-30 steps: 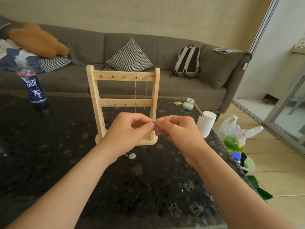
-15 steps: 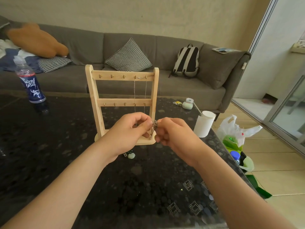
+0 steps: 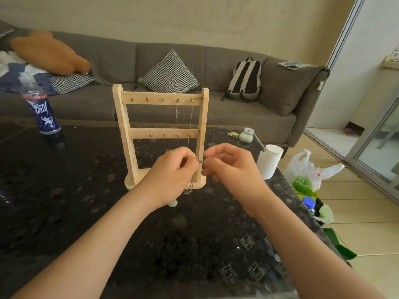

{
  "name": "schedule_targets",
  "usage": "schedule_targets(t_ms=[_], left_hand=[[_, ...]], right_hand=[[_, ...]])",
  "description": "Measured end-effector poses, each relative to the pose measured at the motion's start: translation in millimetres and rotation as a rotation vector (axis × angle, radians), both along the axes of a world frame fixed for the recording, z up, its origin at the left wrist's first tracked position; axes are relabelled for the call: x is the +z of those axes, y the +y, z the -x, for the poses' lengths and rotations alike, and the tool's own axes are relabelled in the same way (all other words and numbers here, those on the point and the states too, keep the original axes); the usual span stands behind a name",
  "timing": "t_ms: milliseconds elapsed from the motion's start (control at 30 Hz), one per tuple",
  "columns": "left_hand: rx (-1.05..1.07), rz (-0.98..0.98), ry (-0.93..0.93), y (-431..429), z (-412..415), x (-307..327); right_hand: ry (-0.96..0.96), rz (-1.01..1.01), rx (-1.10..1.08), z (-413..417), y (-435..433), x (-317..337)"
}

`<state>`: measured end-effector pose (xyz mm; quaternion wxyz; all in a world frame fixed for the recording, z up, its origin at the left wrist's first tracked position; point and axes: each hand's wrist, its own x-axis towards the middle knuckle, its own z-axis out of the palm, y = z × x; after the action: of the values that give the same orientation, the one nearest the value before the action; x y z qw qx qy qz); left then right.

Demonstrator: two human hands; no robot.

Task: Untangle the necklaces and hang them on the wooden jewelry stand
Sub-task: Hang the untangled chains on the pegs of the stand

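Note:
A wooden jewelry stand (image 3: 125,126) with two rows of small hooks stands on the dark table. One thin chain necklace (image 3: 177,117) hangs from the two right hooks of its top bar. In front of the stand's right post, my left hand (image 3: 172,173) and my right hand (image 3: 228,169) both pinch a small tangle of silver chain (image 3: 200,162) between their fingertips. Loops of that chain (image 3: 190,188) dangle below my left hand. A pale green pendant (image 3: 173,203) shows under my left wrist, partly hidden.
A blue-labelled bottle (image 3: 42,113) stands at the table's (image 3: 64,201) far left. A white paper cup (image 3: 268,160) sits near the right edge, with a small green case (image 3: 246,137) behind it. A plastic bag (image 3: 311,175) lies on the floor at right. A grey sofa (image 3: 248,117) runs behind.
Both hands have stayed together in front of the stand, working the chain tangle; they shifted slightly and more chain now hangs below my left hand.

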<state>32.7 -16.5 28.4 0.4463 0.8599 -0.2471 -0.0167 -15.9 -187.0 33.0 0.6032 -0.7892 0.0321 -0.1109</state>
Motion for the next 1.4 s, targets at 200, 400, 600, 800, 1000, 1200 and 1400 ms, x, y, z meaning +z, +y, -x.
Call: schedule_targets(t_ms=[200, 400, 600, 800, 1000, 1200, 1400], left_hand=[[0.062, 0.085, 0.049, 1, -4, -1], [0.06, 0.088, 0.057, 4, -2, 0], [0.058, -0.011, 0.079, 2, 1, 2], [0.035, -0.062, 0.1, 2, 3, 5], [0.049, -0.1, 0.189, 0, 4, 4], [0.03, -0.125, 0.099, 5, -1, 4], [0.112, 0.011, 0.093, 7, 2, 7]], right_hand=[[-0.18, 0.174, 0.042, -2, -2, -8], [-0.223, 0.367, -0.007, -5, -1, -11], [-0.184, 0.542, 0.054, -7, 3, -14], [-0.254, 0.629, 0.071, -7, 3, -17], [-0.303, 0.854, 0.11, -7, 5, -19], [-0.232, 0.78, 0.021, -10, 4, -19], [-0.09, 0.483, -0.036, -9, 1, -8]])
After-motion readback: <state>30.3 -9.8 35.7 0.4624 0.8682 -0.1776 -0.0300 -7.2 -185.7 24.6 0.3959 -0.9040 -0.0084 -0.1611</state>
